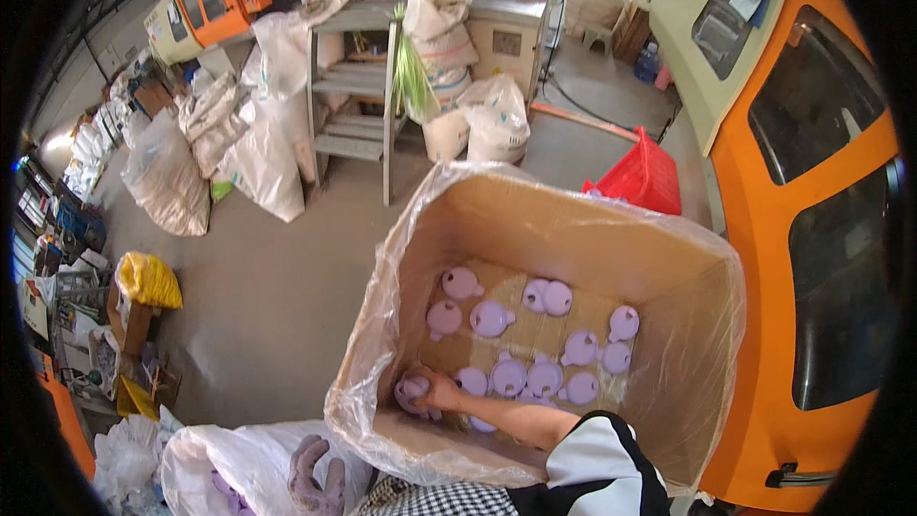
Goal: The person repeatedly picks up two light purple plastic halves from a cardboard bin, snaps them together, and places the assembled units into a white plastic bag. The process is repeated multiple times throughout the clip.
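My right hand (pixel 439 390) reaches down into a large cardboard box (pixel 564 207) with a clear plastic liner. Its fingers are closed on a round lilac plastic part (pixel 411 394) in the near left corner. Several similar lilac parts, round with a small tab, lie on the box floor, among them one near the middle (pixel 492 318) and one by the right wall (pixel 624 322). My left hand (pixel 317 480), in a greyish glove, hovers above a white sack (pixel 201 449) outside the box. Its fingers are apart and hold nothing visible. More lilac pieces (pixel 229 494) show inside that sack.
An orange machine (pixel 764 401) with dark windows stands close on the right. Beyond the box sits a red crate (pixel 650 177). Metal steps (pixel 351 147) and full white sacks (pixel 267 162) are ahead and to the left. A yellow sack (pixel 148 280) rests at far left.
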The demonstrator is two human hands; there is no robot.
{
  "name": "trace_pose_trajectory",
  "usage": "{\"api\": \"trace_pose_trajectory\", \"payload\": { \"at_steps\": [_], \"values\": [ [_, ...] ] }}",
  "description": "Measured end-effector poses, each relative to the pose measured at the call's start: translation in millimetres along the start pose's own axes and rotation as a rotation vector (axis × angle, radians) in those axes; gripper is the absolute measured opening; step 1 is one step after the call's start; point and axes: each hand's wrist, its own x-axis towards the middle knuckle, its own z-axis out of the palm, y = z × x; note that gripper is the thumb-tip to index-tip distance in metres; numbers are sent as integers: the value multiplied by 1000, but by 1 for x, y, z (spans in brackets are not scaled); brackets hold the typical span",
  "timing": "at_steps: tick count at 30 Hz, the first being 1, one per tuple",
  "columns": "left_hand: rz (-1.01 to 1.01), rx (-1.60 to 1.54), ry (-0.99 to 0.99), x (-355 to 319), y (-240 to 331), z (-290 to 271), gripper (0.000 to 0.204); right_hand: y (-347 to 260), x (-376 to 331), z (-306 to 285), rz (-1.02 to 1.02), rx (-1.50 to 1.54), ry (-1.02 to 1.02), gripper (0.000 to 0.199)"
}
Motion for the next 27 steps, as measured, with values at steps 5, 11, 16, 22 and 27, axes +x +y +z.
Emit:
{"api": "trace_pose_trajectory", "payload": {
  "at_steps": [5,11,16,22,27],
  "values": [
    [58,3,44,1,-6,-7,35,-37,-17,-60,-7,211,136,71],
    [-32,-136,88,-4,-27,-19,40,-228,-69,-180,-316,503,274,68],
    [-261,-671,85,9,-10,-50,42,-371,-71,-133,-506,555,-58,82],
    [-274,-1338,25,10,-51,-102,76,-450,-41,32,-362,461,-588,82],
    [-134,-1307,181,-53,-117,-195,94,-474,-19,182,-374,332,-753,70]
  ]
}}
